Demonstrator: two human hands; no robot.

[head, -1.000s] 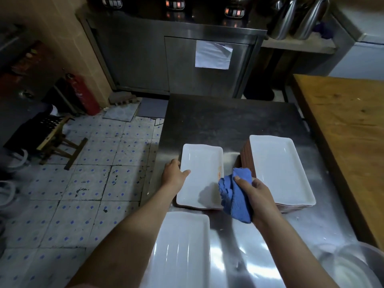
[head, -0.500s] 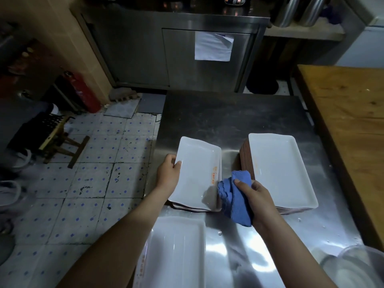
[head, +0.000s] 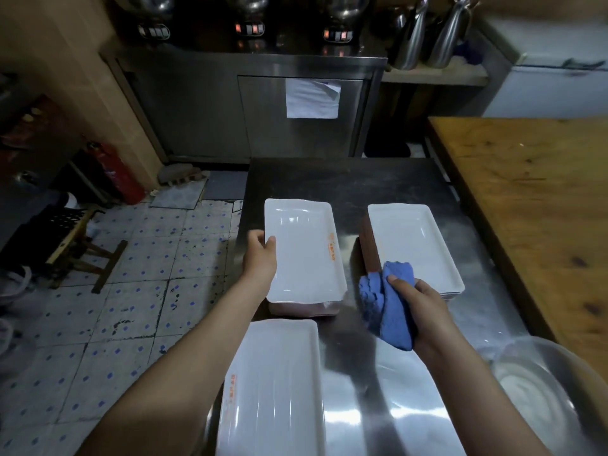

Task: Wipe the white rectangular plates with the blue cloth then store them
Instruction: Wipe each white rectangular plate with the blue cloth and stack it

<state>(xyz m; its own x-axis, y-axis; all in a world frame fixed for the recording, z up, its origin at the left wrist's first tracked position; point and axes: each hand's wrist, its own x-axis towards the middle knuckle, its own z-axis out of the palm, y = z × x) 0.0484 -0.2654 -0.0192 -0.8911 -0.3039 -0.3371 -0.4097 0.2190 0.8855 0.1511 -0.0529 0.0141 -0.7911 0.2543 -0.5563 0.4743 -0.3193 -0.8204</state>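
Observation:
My left hand [head: 260,258] grips the left rim of a white rectangular plate [head: 304,248], thumb on top, holding it over a short stack of plates [head: 304,309] on the steel table [head: 345,189]. My right hand [head: 418,307] clutches the bunched blue cloth [head: 386,304] just right of that plate, apart from it. A taller stack of white plates [head: 414,245] stands further right, behind the cloth. Another white plate stack [head: 273,390] lies near the front edge, under my left forearm.
A metal bowl [head: 543,399] sits at the front right of the table. A wooden counter [head: 533,199] runs along the right. A steel cabinet [head: 263,110] stands behind, with tiled floor [head: 138,291], a stool [head: 72,238] and a red extinguisher [head: 118,172] to the left.
My left hand has lifted the plate's left edge and shifted the plate slightly away from me, above its stack. The cloth hand stayed about where it was, now apart from the plate.

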